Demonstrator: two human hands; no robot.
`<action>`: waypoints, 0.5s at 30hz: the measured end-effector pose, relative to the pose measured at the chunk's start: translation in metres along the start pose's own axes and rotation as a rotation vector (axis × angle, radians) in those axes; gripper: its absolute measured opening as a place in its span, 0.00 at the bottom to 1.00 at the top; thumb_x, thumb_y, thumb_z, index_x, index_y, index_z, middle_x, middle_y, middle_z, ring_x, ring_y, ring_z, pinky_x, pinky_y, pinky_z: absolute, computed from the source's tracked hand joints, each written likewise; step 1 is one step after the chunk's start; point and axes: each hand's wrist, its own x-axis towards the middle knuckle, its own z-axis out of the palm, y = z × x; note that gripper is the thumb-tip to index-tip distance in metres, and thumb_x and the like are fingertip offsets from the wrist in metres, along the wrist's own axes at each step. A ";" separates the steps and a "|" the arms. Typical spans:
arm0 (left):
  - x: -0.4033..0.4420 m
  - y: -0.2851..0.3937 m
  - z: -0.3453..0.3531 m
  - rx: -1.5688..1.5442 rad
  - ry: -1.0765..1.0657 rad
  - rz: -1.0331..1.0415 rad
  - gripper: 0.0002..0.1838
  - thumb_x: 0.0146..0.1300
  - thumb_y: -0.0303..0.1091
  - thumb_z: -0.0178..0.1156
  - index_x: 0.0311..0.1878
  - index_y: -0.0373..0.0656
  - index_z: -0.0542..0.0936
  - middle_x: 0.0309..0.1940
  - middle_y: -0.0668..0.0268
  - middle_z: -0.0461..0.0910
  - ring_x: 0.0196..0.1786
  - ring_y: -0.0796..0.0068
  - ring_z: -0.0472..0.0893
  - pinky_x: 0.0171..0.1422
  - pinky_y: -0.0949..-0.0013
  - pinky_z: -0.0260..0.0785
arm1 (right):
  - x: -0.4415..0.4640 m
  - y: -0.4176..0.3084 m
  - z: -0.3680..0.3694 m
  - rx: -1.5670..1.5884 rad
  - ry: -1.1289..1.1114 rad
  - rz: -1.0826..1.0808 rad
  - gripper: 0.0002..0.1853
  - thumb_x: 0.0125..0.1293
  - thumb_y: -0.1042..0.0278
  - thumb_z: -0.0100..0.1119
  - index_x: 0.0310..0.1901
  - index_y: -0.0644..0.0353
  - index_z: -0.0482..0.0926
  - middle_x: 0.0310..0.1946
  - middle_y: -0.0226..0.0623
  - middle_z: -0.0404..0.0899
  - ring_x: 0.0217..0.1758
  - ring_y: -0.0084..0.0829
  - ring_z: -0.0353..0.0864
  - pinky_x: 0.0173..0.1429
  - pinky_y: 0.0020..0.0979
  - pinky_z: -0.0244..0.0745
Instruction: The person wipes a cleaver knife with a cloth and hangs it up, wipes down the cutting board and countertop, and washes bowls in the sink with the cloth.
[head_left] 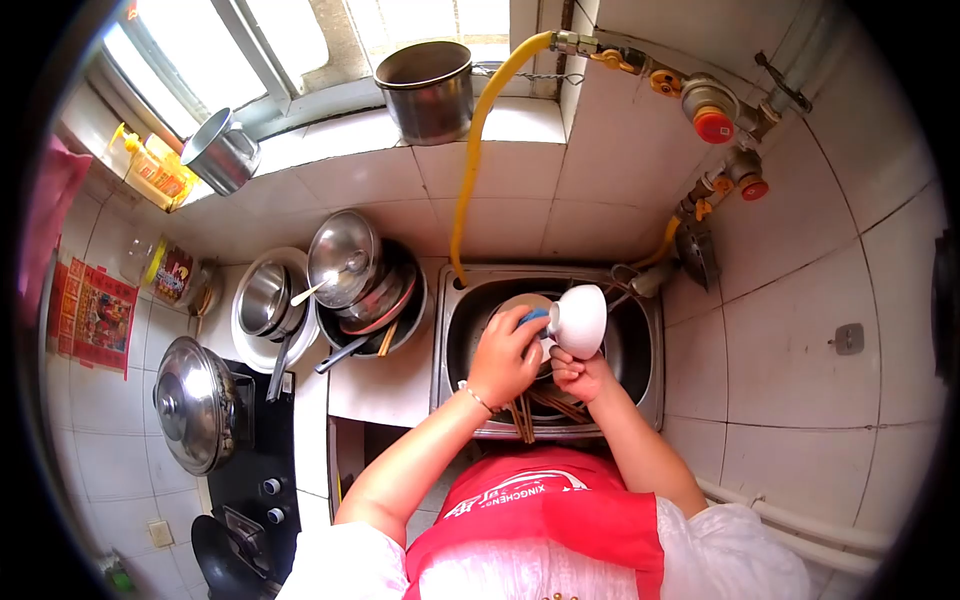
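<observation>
Over the metal sink (443, 375), my right hand (583, 377) grips a white bowl (582, 320) by its lower side. The bowl is tipped sideways, its foot toward my left hand (507, 355). Pinched in the left fingers is a blue sponge (535, 316), which meets the bowl near its foot. Below the hands, wooden chopsticks (522, 418) lean in the sink against its front edge. A round, light-brown dish (522, 301) shows partly behind the left fingers; the rest of the sink's contents is largely hidden.
Left of the sink stand a wok with stacked pots and a glass lid (343, 262), and nested pans (266, 300). A lidded pan (188, 405) sits on the black stove (270, 455). A yellow hose (472, 150) hangs into the sink's back corner. Metal pots (428, 100) line the sill.
</observation>
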 end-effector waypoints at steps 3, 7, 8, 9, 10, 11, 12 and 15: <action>0.010 0.030 0.004 0.096 0.016 0.388 0.18 0.49 0.30 0.61 0.47 0.47 0.79 0.55 0.59 0.74 0.55 0.53 0.72 0.59 0.53 0.65 | 0.008 0.013 0.001 -0.242 0.105 -0.236 0.12 0.66 0.58 0.50 0.43 0.57 0.73 0.30 0.34 0.74 0.27 0.22 0.72 0.28 0.23 0.71; 0.032 0.035 0.009 0.236 0.042 0.527 0.18 0.48 0.33 0.63 0.46 0.49 0.79 0.56 0.60 0.73 0.57 0.54 0.71 0.59 0.52 0.65 | -0.003 0.020 0.032 -0.030 0.015 -0.031 0.14 0.68 0.65 0.45 0.52 0.59 0.70 0.41 0.35 0.74 0.41 0.25 0.71 0.43 0.28 0.70; 0.042 0.037 0.010 0.161 0.051 0.387 0.14 0.50 0.33 0.61 0.43 0.48 0.81 0.50 0.60 0.75 0.52 0.55 0.74 0.59 0.57 0.66 | -0.002 0.023 0.027 -0.085 0.093 -0.035 0.15 0.68 0.64 0.47 0.54 0.57 0.70 0.43 0.35 0.75 0.44 0.25 0.74 0.46 0.29 0.73; 0.053 0.033 0.010 0.021 -0.013 0.218 0.12 0.52 0.34 0.59 0.42 0.46 0.81 0.47 0.60 0.77 0.50 0.57 0.76 0.57 0.61 0.67 | -0.001 0.027 0.023 -0.139 0.171 -0.034 0.16 0.68 0.64 0.48 0.56 0.55 0.71 0.45 0.35 0.77 0.47 0.25 0.77 0.48 0.30 0.76; 0.065 0.029 0.010 -0.115 -0.051 0.043 0.11 0.55 0.34 0.58 0.41 0.44 0.82 0.44 0.59 0.78 0.47 0.59 0.77 0.56 0.64 0.68 | -0.006 0.022 0.021 -0.259 0.155 0.040 0.15 0.68 0.60 0.49 0.52 0.55 0.72 0.37 0.32 0.77 0.37 0.22 0.76 0.36 0.25 0.72; 0.074 0.017 0.011 -0.332 -0.204 -0.128 0.12 0.57 0.34 0.56 0.41 0.43 0.83 0.44 0.60 0.79 0.47 0.63 0.78 0.54 0.66 0.69 | -0.008 0.017 0.020 -0.383 0.139 0.115 0.14 0.69 0.56 0.51 0.49 0.56 0.74 0.29 0.28 0.77 0.26 0.19 0.74 0.23 0.20 0.68; 0.084 0.006 0.012 -0.521 -0.323 -0.331 0.12 0.59 0.35 0.55 0.41 0.42 0.83 0.44 0.61 0.79 0.46 0.66 0.78 0.52 0.68 0.70 | -0.012 0.029 0.043 -0.448 0.236 0.077 0.12 0.69 0.58 0.50 0.46 0.57 0.75 0.21 0.26 0.71 0.18 0.16 0.65 0.18 0.17 0.56; 0.078 -0.019 0.014 -1.152 -0.531 -0.574 0.15 0.66 0.38 0.51 0.45 0.39 0.82 0.39 0.66 0.82 0.40 0.73 0.80 0.48 0.69 0.73 | -0.024 0.037 0.067 -0.496 0.117 0.058 0.09 0.67 0.60 0.52 0.40 0.57 0.75 0.19 0.26 0.69 0.16 0.16 0.63 0.19 0.18 0.56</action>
